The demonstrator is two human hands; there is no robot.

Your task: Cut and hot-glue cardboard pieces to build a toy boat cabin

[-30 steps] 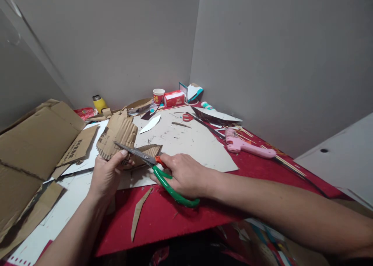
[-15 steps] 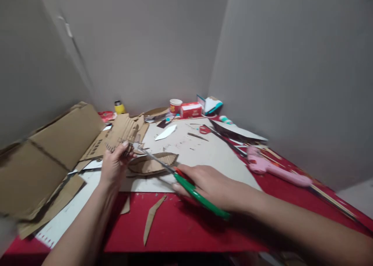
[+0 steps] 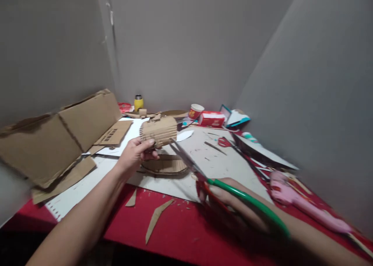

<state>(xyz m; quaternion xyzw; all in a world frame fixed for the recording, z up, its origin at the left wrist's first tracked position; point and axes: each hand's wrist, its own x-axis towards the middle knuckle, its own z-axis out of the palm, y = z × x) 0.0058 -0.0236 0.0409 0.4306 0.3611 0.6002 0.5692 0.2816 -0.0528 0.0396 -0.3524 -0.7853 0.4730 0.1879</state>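
Note:
A ridged piece of corrugated cardboard [image 3: 160, 130] is pinched in my left hand [image 3: 140, 151], thumb on top and fingers beneath. My right hand [image 3: 233, 203] grips a pair of scissors [image 3: 244, 196] with green and red handles, partly blurred by motion. The blades look parted, and their tips point at the near right edge of the held cardboard; whether they touch it I cannot tell. Below the held piece, a leaf-shaped cardboard cutout [image 3: 164, 165] lies on the white board [image 3: 204, 141].
Cardboard box panels [image 3: 87, 122] stand at the left. A pink glue gun [image 3: 305, 207] and red-handled scissors [image 3: 224, 142] lie at the right. Along the back are a yellow bottle [image 3: 139, 102], a paper cup [image 3: 196, 112] and a red-and-white packet [image 3: 211, 118]. Cardboard scraps [image 3: 157, 219] lie in front.
The view has swung left. My left hand has turned the cardboard so its ridged face shows more broadly. My right hand has drawn back with the scissors, whose blades now look parted.

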